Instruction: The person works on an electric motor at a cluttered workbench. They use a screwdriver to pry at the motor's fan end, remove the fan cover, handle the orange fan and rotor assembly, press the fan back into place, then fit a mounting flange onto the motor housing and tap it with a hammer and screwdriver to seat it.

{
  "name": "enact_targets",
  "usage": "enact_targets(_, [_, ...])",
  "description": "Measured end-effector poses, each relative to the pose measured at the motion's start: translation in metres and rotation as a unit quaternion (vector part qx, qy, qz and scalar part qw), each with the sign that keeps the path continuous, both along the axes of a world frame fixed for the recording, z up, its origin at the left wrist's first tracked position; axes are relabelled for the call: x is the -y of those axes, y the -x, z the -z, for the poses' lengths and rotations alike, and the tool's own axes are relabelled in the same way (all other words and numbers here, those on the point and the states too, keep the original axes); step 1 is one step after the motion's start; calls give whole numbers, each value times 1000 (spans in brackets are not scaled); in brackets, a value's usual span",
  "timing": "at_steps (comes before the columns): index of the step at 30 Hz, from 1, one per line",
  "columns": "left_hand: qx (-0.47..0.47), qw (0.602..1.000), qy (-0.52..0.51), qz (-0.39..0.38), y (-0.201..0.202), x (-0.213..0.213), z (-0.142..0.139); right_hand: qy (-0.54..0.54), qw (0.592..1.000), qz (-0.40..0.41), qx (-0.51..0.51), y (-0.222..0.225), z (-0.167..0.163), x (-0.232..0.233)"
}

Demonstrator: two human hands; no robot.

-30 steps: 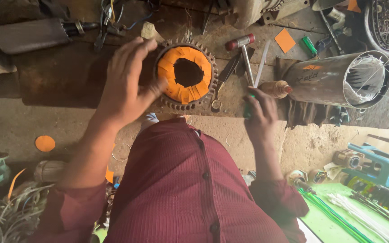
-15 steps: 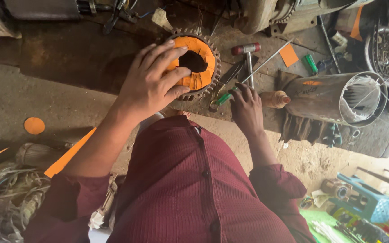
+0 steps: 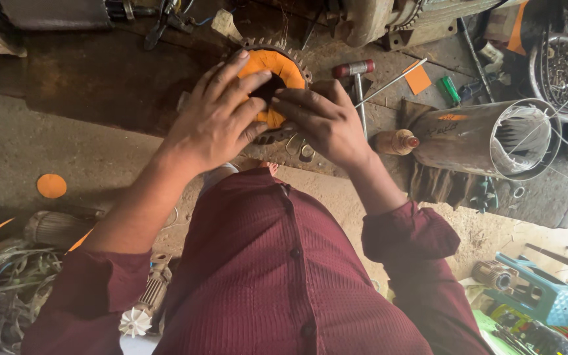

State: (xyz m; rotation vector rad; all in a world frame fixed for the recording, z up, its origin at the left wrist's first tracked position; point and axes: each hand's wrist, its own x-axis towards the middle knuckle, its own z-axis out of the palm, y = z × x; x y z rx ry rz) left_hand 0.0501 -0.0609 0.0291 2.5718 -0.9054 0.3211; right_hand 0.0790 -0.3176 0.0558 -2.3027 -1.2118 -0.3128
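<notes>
Now both hands work the round toothed metal stator core lined with orange paper [image 3: 277,69] at counter [image 3: 100,72] centre: left hand [image 3: 215,121] spread flat, right hand [image 3: 320,121] fingers pressing paper into bore; lining looks partly seated.

My ribbed maroon shirt [image 3: 277,276]; bright orange ring [image 3: 277,66] on the brown worktop [image 3: 100,79]; right, a red-headed hammer [image 3: 355,68] and green marker [image 3: 450,89].
</notes>
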Motion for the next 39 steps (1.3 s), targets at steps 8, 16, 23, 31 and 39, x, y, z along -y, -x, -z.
enact_targets(8, [5,1000,-26,9,-3,6,9,46,998,-34,-35,-12,5,-4])
enact_targets(16, [-3,1000,6,19,-4,1,13,108,991,-30,-70,-17,0,-7])
enact_targets(23, [-109,980,116,117,-30,-30,3,75,995,0,-62,-8,9,-9])
enact_targets(31, [-180,976,15,125,-70,-39,6,29,996,75,-32,3,26,-21])
enact_targets(39, [-201,969,47,133,-70,-44,6,2,991,118,-67,13,26,-25])
